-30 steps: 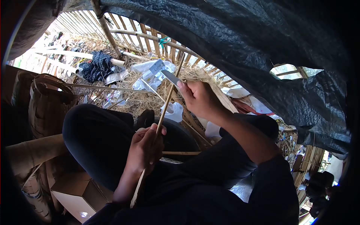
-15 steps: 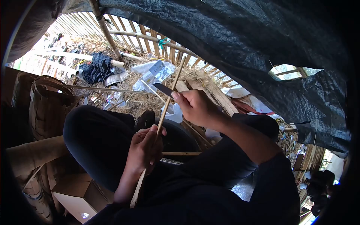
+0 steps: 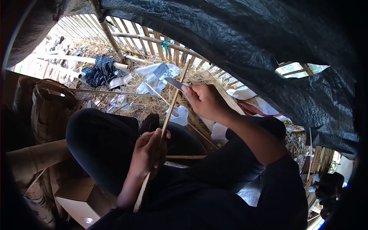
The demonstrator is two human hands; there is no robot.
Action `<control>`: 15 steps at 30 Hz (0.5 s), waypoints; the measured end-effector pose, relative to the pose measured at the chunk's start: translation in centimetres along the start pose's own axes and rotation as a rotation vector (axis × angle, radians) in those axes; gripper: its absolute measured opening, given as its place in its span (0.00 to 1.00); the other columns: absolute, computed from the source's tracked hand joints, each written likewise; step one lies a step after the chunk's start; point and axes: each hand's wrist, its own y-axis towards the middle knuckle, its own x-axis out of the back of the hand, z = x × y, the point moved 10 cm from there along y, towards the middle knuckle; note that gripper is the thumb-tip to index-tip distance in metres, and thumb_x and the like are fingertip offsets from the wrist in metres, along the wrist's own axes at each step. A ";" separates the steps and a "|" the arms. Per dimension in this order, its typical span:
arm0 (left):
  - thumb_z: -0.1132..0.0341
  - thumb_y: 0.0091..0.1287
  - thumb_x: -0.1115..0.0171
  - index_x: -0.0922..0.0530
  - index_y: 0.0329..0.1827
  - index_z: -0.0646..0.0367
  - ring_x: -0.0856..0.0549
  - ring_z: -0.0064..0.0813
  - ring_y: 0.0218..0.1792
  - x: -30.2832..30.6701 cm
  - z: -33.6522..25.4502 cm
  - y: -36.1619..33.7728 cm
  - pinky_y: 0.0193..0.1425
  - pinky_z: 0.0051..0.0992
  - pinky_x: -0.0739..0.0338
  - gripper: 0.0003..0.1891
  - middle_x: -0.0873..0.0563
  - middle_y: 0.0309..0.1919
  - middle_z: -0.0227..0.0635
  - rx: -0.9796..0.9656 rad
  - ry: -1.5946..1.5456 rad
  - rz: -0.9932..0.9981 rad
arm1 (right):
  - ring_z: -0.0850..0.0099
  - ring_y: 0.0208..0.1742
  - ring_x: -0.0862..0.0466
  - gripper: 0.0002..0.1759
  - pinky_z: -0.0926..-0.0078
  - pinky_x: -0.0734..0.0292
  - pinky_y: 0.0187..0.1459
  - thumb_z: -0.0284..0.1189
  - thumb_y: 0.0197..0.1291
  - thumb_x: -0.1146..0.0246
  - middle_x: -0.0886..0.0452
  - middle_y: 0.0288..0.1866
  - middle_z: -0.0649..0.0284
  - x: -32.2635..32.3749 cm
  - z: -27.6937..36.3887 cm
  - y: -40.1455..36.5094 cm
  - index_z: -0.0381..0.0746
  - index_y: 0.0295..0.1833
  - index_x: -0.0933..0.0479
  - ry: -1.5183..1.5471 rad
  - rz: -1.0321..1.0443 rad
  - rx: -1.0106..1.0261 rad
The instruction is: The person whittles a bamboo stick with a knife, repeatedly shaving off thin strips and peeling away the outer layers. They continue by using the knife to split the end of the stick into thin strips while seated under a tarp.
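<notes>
A long, thin bamboo strip (image 3: 171,110) slants up from my lap, its far end pointing away from me. My left hand (image 3: 148,153) is closed around its lower part, thumb on top. In my right hand (image 3: 207,101) is a dark-bladed knife (image 3: 175,83), its handle hidden in the fist. The blade lies across the upper part of the strip and appears to touch it, with its tip pointing to the upper left.
Black plastic sheeting (image 3: 245,42) hangs above and to the right. A woven basket (image 3: 51,111), a thick bamboo pole (image 3: 38,157) and a cardboard box (image 3: 80,199) are at the left. Dark cloth (image 3: 100,71) and clear plastic bags (image 3: 155,78) lie on the straw beyond my legs.
My right hand and the knife have shifted slightly right and toward the far end of the strip. The left hand keeps its hold, nearly still.
</notes>
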 end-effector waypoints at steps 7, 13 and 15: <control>0.55 0.80 0.55 0.25 0.42 0.62 0.39 0.13 0.06 -0.7 -0.7 0.0 0.10 0.17 0.46 0.18 0.34 0.10 0.23 0.004 -0.005 -0.031 | 0.67 0.11 0.34 0.30 0.64 0.38 0.20 0.41 0.73 0.45 0.33 0.10 0.55 1.3 -0.2 0.9 0.33 0.19 0.30 0.038 -0.027 0.010; 0.56 0.80 0.55 0.26 0.41 0.62 0.41 0.13 0.06 -0.8 -0.3 0.2 0.10 0.17 0.48 0.18 0.35 0.10 0.22 0.002 -0.034 0.000 | 0.76 0.15 0.38 0.29 0.69 0.40 0.21 0.42 0.75 0.46 0.36 0.11 0.61 0.8 0.5 0.5 0.33 0.23 0.29 -0.061 0.004 0.057; 0.56 0.79 0.55 0.26 0.41 0.63 0.41 0.13 0.06 -1.1 -0.2 0.2 0.10 0.16 0.48 0.18 0.35 0.10 0.22 -0.002 0.008 -0.010 | 0.76 0.16 0.37 0.27 0.68 0.39 0.22 0.41 0.74 0.46 0.35 0.12 0.60 1.8 -2.0 1.7 0.33 0.23 0.28 -0.086 0.062 -0.137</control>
